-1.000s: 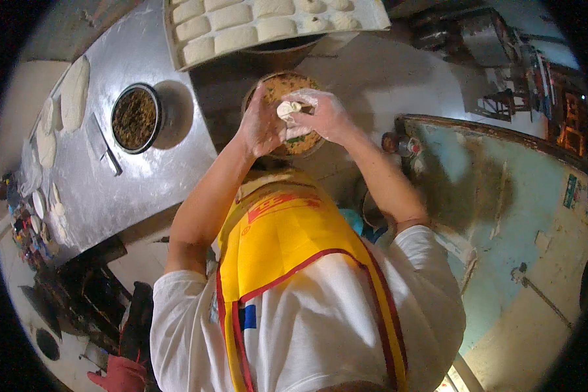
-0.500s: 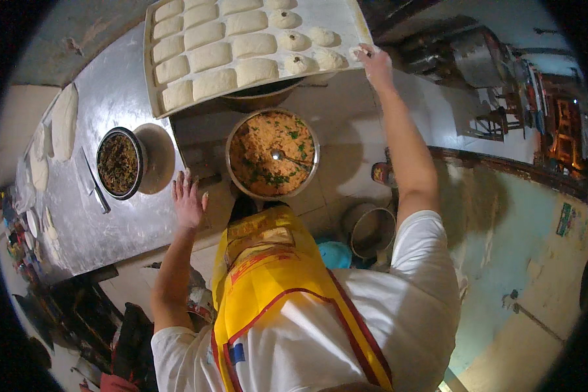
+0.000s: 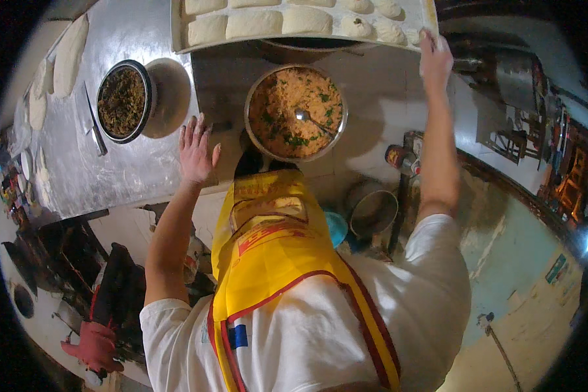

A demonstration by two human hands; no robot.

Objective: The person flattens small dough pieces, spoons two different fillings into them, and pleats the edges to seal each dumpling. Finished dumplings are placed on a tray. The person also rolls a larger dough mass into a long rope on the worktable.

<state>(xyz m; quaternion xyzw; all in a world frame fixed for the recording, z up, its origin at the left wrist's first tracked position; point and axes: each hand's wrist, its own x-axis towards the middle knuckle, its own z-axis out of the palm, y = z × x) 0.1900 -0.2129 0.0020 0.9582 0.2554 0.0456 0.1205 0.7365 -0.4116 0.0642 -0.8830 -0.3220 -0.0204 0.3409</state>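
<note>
My right hand (image 3: 436, 62) grips the near right corner of a large pale tray (image 3: 430, 18), fingers closed on its edge. Rows of white dough pieces (image 3: 307, 21) lie on the tray, oblong ones to the left and small rounded ones at the right. The upper frame edge cuts off the far part. Beside the metal table's edge, my left hand (image 3: 196, 151) hangs open with fingers spread, holding nothing. Just right of it stands a round metal bowl (image 3: 248, 125) of orange filling (image 3: 287, 98) with green bits. A metal spoon (image 3: 319, 124) rests in that filling.
On the floury metal table (image 3: 157, 36) at left are a dark-rimmed bowl (image 3: 151, 98) of dark chopped filling, a knife (image 3: 98, 138) and long dough pieces (image 3: 70, 55). A bucket (image 3: 374, 214) and a teal basin (image 3: 335, 228) stand low at right. A reddish cloth (image 3: 97, 346) lies lower left.
The whole view has shifted, so the tray, bowls and table appear higher and less of the tray shows. My right hand still grips the tray corner; my left hand stays open.
</note>
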